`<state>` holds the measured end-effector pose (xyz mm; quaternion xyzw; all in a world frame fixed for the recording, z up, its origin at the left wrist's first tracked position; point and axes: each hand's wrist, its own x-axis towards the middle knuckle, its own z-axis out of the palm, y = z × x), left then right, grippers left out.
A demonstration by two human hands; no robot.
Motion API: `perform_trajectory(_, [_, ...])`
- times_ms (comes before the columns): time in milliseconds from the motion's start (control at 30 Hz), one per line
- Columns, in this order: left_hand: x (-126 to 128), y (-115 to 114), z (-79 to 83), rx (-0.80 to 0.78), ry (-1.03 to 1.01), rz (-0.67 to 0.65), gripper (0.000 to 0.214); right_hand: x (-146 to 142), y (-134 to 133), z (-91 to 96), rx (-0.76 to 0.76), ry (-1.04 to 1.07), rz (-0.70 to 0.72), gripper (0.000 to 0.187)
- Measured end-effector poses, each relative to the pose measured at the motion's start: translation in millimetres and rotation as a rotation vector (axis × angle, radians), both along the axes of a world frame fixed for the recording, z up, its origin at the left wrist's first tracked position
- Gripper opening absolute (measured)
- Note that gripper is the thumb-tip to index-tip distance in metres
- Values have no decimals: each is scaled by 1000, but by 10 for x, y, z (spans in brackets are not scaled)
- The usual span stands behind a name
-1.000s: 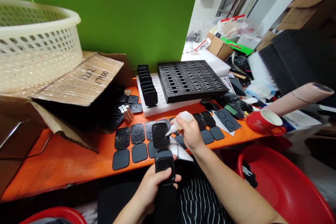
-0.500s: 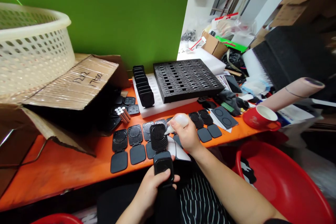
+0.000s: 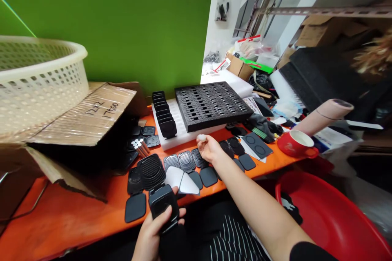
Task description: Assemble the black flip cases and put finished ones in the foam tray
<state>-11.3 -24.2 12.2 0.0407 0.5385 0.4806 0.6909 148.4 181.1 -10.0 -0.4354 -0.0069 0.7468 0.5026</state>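
Note:
My left hand (image 3: 159, 224) is wrapped around the lower half of an opened black hinged case (image 3: 163, 200). The case's ridged upper half (image 3: 151, 171) stands out over the table. A white and grey sheet (image 3: 185, 181) pokes out beside my left fingers; whether they grip it is hidden. Farther back, my right hand (image 3: 210, 149) is closed around a small white squeeze bottle (image 3: 201, 137), mostly covered by the fingers. Several similar opened cases (image 3: 185, 160) lie in a row on the orange table (image 3: 101, 216), between and around my hands.
A black slotted foam block (image 3: 214, 106) sits on white foam, beside a row of upright black cases (image 3: 163, 114). To the left are a cardboard box (image 3: 107, 110) and white basket (image 3: 45, 89). A red mug (image 3: 295, 143) and red tub (image 3: 333, 216) are at right.
My right hand has drawn the white bottle away from the case, and its tip no longer shows. My left hand has shifted left with the opened case. The whole view has also moved.

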Motion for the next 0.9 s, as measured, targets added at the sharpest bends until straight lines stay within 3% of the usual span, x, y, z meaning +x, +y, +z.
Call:
perform_trajectory(133, [-75,-1,-1,9,-3,57,73,-38,111,-60,-34,-35,2,31])
perform_trajectory(300, [-66,-14,31,72,27,23,68,40,66,-10,-21,-91,41,28])
perform_trajectory(367, [-54,-25,54,101,45,-3,68,66,-69,42,-5,-128,25,26])
perform_trajectory(467, [-30,-48,76,117,62,-68,68,90,-473,83,110,-244,73,14])
perform_trajectory(533, [2,-66,76,121,58,-133,68,142,-818,72,335,-384,372,18])
perform_trajectory(600, [50,-76,66,108,37,-215,67,287,-1130,52,455,-399,699,25])
perform_trajectory(733, [151,-41,2,61,34,-357,69,982,-1523,61,414,-482,1063,22])
perform_trajectory(800, [184,3,-70,71,69,-371,71,1419,-1652,46,361,-793,1213,12])
perform_trajectory(833, [195,29,-116,85,83,-368,71,1609,-1712,15,347,-1061,1260,11])
perform_trajectory(900, [215,81,-212,103,81,-390,69,1880,-1823,-101,230,-1564,1236,19])
